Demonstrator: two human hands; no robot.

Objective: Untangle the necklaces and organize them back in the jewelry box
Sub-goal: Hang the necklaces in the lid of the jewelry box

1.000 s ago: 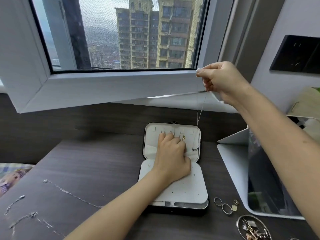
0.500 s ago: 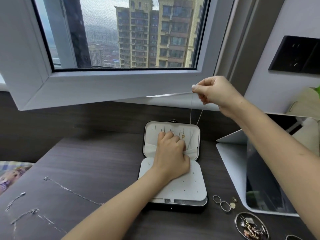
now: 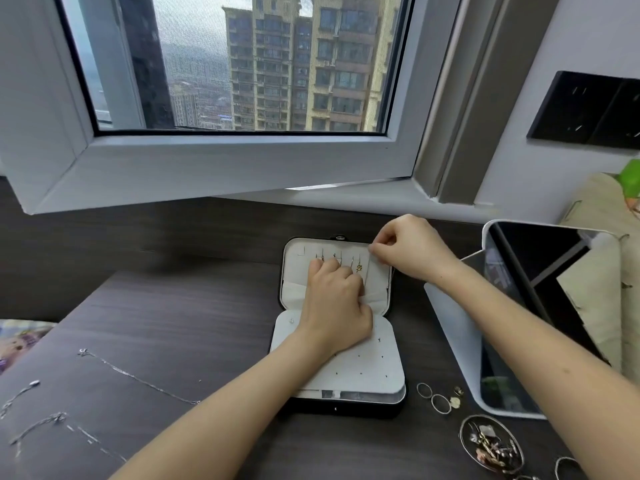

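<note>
Jewelry box [image 3: 363,368] lies open mid-desk [image 3: 173,306], lid propped back. Change: R hand [image 3: 412,251] has dropped from up by the window frame [image 3: 242,161] to the lid's top-right corner. Thumb + forefinger pinch at the hook row. Its necklace chain hung taut before, now too fine to see. Prob. means hooking-on is under way. L hand [image 3: 336,299] unmoved, fingers curled on the lid pocket below the hung necklaces [image 3: 358,268]; can't tell if it grips anything. Loose necklaces [image 3: 138,377] wait desk-left.
</note>
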